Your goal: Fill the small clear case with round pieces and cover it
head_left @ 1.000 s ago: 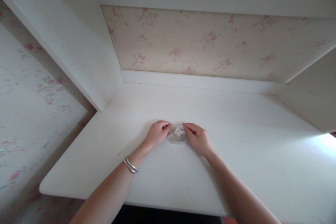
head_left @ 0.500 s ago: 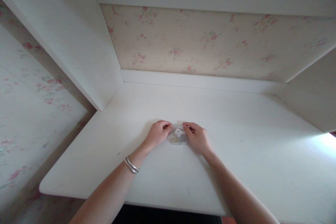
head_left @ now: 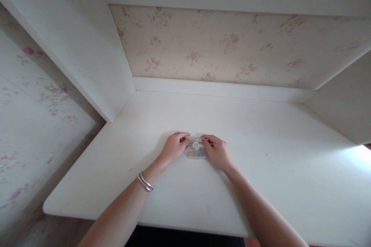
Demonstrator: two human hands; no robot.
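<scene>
A small clear plastic box (head_left: 196,152) lies on the white desk between my hands. It has a white hanger-shaped tab on top, and small yellowish and grey pieces show through it, too small to name. My left hand (head_left: 174,146), with two silver bangles (head_left: 145,181) on the wrist, has its thumb and forefinger at the box's upper left edge. Across from it, my right hand (head_left: 217,151) pinches the upper right edge. A thin pale strip shows between the right fingers, and I cannot make out what it is. The fingertips partly cover the box's sides.
The white desk (head_left: 179,200) has a raised back ledge (head_left: 226,88), with flowered wallpaper (head_left: 214,46) behind it. White panels stand at the left (head_left: 87,46) and right (head_left: 348,104). Something black (head_left: 185,236) shows beneath the front edge.
The left forefinger has lifted slightly from the thumb at the box's edge. Both hands and the box otherwise stay in nearly the same place.
</scene>
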